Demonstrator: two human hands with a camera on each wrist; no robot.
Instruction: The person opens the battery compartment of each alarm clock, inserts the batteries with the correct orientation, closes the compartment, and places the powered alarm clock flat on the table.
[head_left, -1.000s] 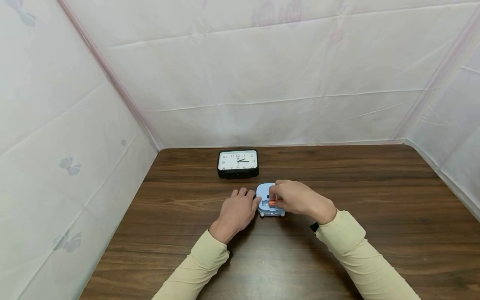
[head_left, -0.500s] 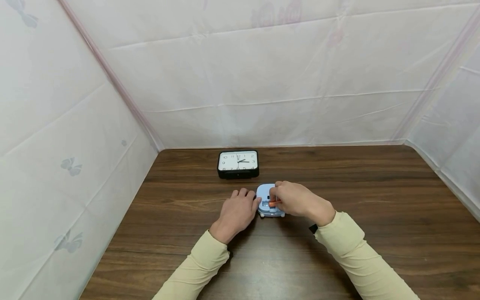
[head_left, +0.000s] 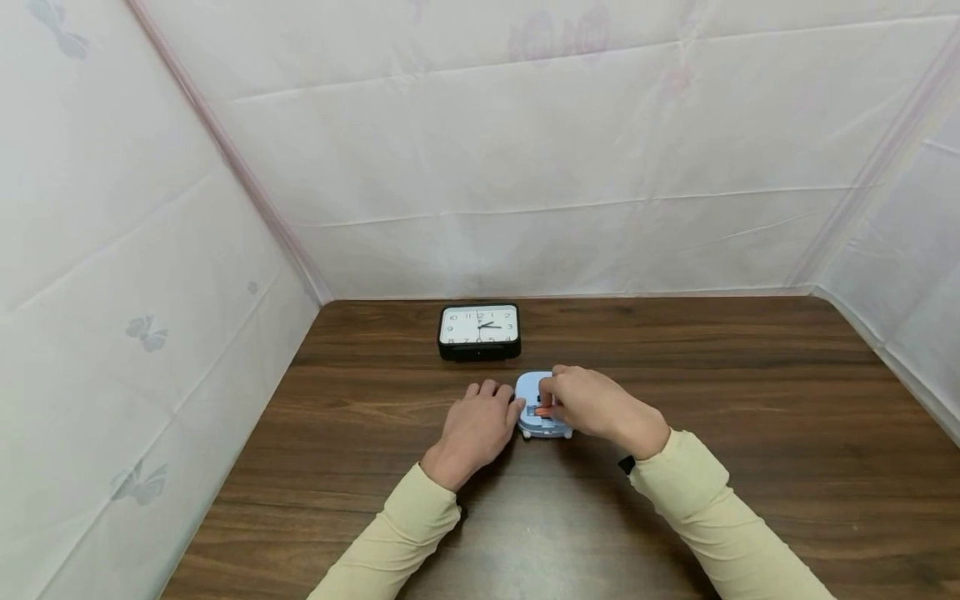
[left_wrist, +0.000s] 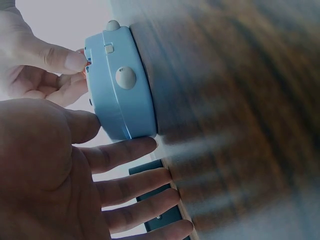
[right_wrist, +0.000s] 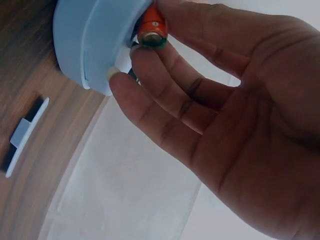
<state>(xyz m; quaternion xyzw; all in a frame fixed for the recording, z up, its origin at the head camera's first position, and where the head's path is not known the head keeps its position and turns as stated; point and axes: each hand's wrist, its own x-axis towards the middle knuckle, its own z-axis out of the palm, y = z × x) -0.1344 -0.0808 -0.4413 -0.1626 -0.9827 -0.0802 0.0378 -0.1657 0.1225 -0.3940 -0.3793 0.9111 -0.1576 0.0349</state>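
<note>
A small light-blue case (head_left: 529, 384) with round white feet (left_wrist: 125, 77) lies on the table, its battery compartment open upward. My right hand (head_left: 603, 404) pinches an orange battery (right_wrist: 152, 25) between thumb and fingers, at the compartment. The battery's metal end shows in the right wrist view. My left hand (head_left: 476, 423) rests at the case's left side, thumb on its upper edge and index finger against its side near the table. The other left fingers (left_wrist: 135, 187) lie straight and spread. Part of the compartment is hidden by my right fingers.
Behind the case lies a black rectangular clock (head_left: 480, 325) with a white face. A light-blue battery cover (right_wrist: 27, 137) with a tab is on the wooden table (head_left: 750, 375), seen in the right wrist view. Pale cloth walls (head_left: 480, 167) stand around the back and sides.
The orange battery sits slightly lower and flatter in the compartment under my right fingers. My left hand stays in place on the case. The head view has shifted a little.
</note>
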